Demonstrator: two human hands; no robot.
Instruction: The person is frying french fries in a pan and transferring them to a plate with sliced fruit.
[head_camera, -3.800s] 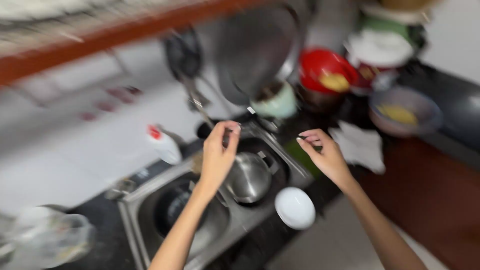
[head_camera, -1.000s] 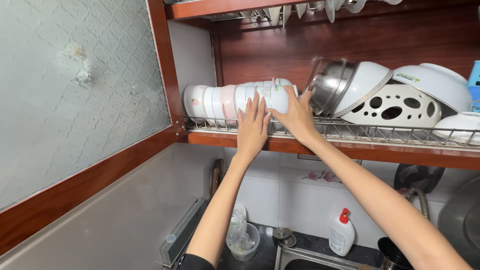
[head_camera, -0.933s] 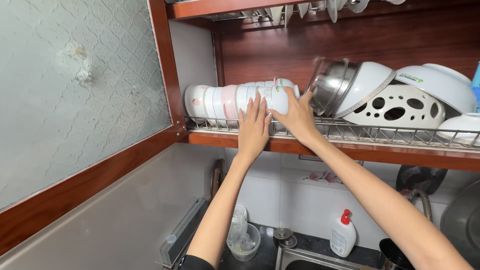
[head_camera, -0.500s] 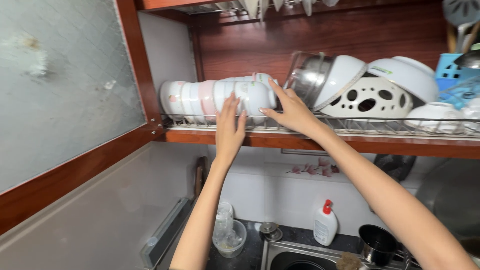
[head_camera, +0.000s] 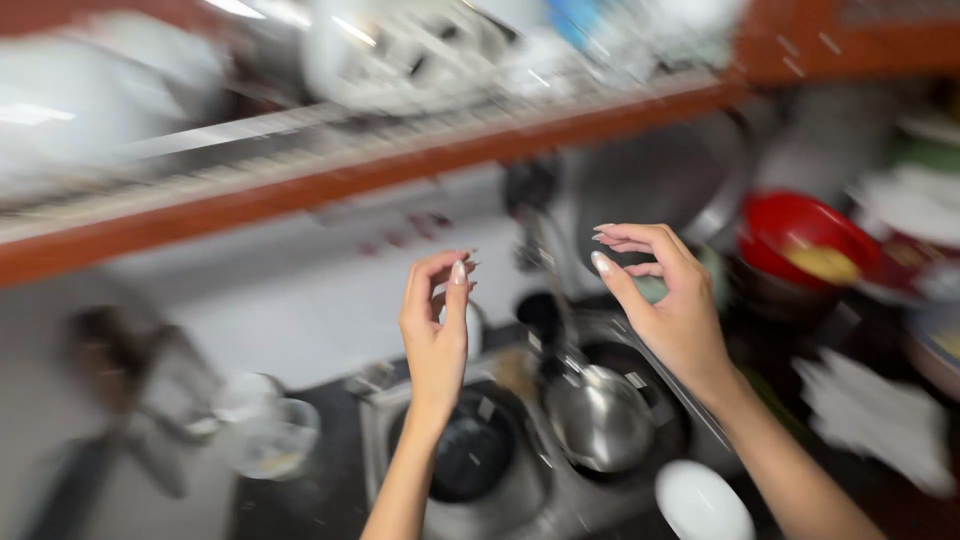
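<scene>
A red bowl (head_camera: 805, 235) sits right of the sink (head_camera: 520, 490), a white plate (head_camera: 703, 503) at its front edge

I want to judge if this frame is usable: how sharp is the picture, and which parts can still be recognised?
Head view: strong motion blur smears the whole frame; the dish rack at the top is only streaks; the left hand and right hand, both empty and open above the sink, are the clearest parts; the steel pot and red bowl stay recognisable by shape and colour only.

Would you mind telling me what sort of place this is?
Most likely a home kitchen: a steel sink holding a metal pot, a dish rack overhead, and a red bowl on the counter.
</scene>
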